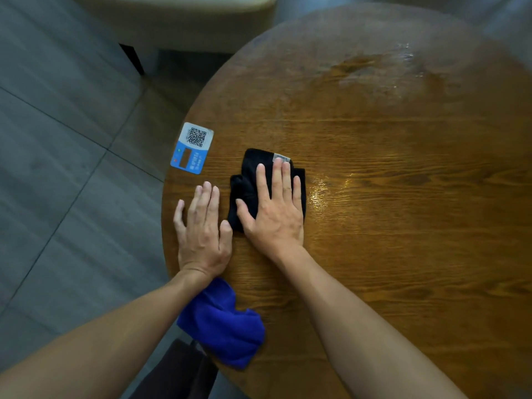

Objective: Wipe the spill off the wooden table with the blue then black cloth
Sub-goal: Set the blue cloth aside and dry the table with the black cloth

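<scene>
A round wooden table (pixel 388 240) fills the right of the view. My right hand (pixel 273 208) lies flat, fingers spread, pressing a folded black cloth (pixel 247 180) onto the table near its left side. My left hand (pixel 201 226) rests flat on the bare wood just left of the cloth and holds nothing. A crumpled blue cloth (pixel 227 326) lies at the table's near left edge, partly under my left forearm. A wet sheen (pixel 319 191) glistens right of the black cloth. Another wet patch (pixel 374 67) shows at the far side.
A blue-and-white QR code card (pixel 192 148) sits on the table's left edge. A beige seat (pixel 178 21) stands beyond the table at top left. Grey tiled floor (pixel 63 168) lies to the left. A dark seat (pixel 178 372) shows below the blue cloth.
</scene>
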